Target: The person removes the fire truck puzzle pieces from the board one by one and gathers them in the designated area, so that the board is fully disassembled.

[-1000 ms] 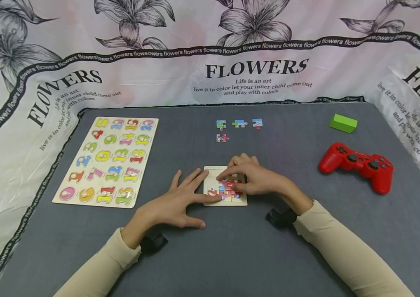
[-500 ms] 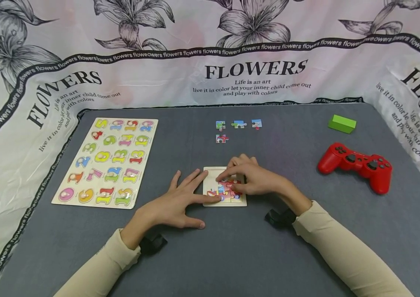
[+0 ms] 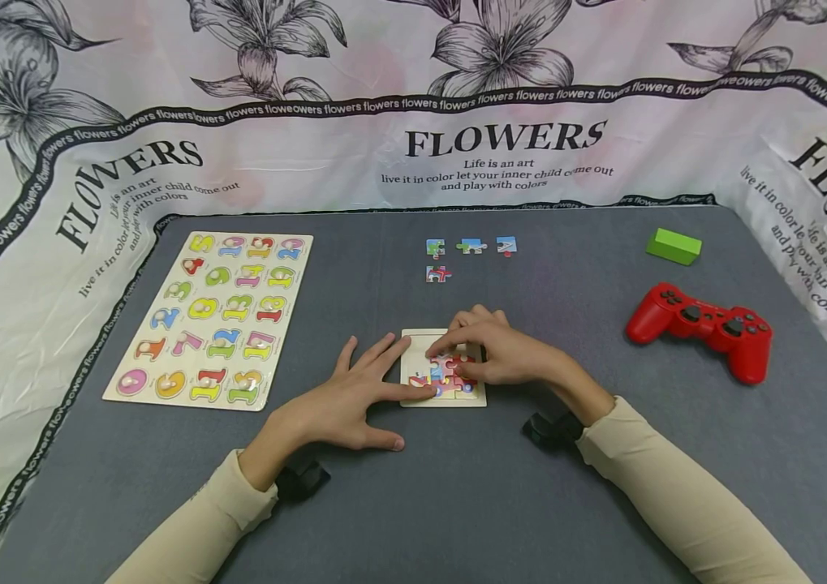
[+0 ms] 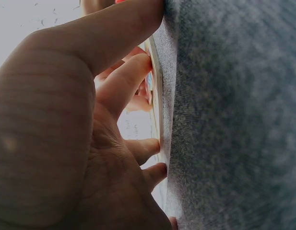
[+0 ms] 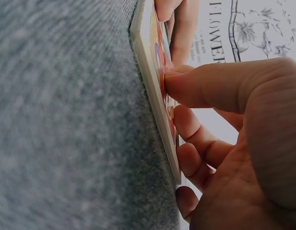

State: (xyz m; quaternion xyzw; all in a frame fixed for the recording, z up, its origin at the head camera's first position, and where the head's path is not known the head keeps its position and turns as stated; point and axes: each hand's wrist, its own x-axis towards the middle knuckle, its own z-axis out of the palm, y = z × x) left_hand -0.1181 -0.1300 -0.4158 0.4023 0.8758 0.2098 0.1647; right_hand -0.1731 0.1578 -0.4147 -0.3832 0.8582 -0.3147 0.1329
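A small wooden puzzle tray (image 3: 420,334) lies flat on the grey table, partly filled with red and blue jigsaw pieces (image 3: 445,375). My left hand (image 3: 343,408) spreads its fingers at the tray's left side. Its index fingertip rests on the tray's lower part, and the thumb lies on the cloth. From the right, my right hand (image 3: 504,350) reaches over the tray, thumb and curled fingers on a red puzzle piece (image 5: 163,79) among the others. Those fingers partly cover the piece. Several loose jigsaw pieces (image 3: 471,246) lie beyond the tray.
At the left lies a number puzzle board (image 3: 216,324) with coloured numerals. A red game controller (image 3: 701,328) and a green block (image 3: 674,246) are at the right. A white flower-printed cloth (image 3: 311,162) rises behind the grey table (image 3: 457,495).
Both hands, the tray and the loose pieces keep their places. Only a slight shift of the head view shows.
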